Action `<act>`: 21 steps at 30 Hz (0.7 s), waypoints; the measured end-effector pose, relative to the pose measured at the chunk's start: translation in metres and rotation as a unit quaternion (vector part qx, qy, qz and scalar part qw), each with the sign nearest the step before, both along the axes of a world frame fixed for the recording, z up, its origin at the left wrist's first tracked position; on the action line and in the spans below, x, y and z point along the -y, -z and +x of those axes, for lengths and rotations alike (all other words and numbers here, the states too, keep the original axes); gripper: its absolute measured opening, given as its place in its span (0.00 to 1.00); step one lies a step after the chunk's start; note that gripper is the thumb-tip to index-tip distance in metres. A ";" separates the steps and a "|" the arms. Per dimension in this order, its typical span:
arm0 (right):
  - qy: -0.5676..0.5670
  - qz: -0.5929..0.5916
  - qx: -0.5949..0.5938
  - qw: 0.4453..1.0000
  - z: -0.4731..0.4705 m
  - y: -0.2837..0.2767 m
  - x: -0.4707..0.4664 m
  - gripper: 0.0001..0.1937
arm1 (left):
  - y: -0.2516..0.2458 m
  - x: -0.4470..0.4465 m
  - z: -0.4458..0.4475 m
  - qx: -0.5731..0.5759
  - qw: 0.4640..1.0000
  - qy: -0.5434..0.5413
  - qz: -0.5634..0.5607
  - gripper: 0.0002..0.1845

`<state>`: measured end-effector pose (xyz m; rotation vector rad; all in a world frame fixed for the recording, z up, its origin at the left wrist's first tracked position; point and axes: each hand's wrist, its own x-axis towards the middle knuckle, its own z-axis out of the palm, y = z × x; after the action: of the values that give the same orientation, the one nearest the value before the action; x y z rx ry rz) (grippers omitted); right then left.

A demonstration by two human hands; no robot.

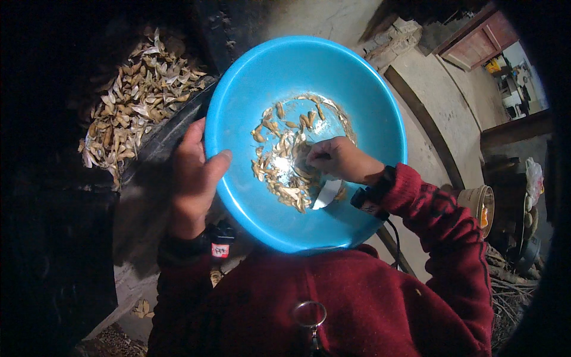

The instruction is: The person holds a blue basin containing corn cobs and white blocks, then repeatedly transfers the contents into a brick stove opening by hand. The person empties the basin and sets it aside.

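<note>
A blue plastic basin (370, 93) is held before my chest, its near rim against my dark red top. My left hand (196, 178) grips the basin's left rim, thumb over the edge. Inside, my right hand (341, 158) is low over the bottom with its fingers curled; what they may hold is hidden. Dry brown bean pods (290, 194), some split and pale inside, lie around the bottom with fine debris. A white flat scrap (328, 195) rests beneath my right wrist.
A heap of dry pods (134, 102) lies on a dark surface at the left. On the right are a round container (475, 209), a plastic bag (533, 178) and a pile of twigs (513, 294). A wooden door (482, 40) is at the upper right. A few pods (142, 309) lie at the lower left.
</note>
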<state>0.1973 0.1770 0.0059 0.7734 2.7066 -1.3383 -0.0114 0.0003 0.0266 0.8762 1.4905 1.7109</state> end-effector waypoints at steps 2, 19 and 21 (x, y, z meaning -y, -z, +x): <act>-0.010 0.040 -0.020 0.999 -0.005 0.003 0.001 0.08 | 0.000 0.000 -0.001 -0.001 1.000 -0.002 -0.001 0.29; -0.096 0.122 0.015 0.988 -0.006 0.036 0.005 0.11 | 0.013 -0.006 -0.001 -0.012 1.000 -0.001 0.004 0.29; -0.106 0.152 0.009 0.983 -0.006 0.036 0.007 0.10 | 0.014 -0.007 0.000 0.008 1.000 0.005 0.023 0.29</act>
<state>0.1908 0.1705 -0.0298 0.4845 2.9173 -0.8838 -0.0111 0.0072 0.0131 0.8907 1.4404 1.7464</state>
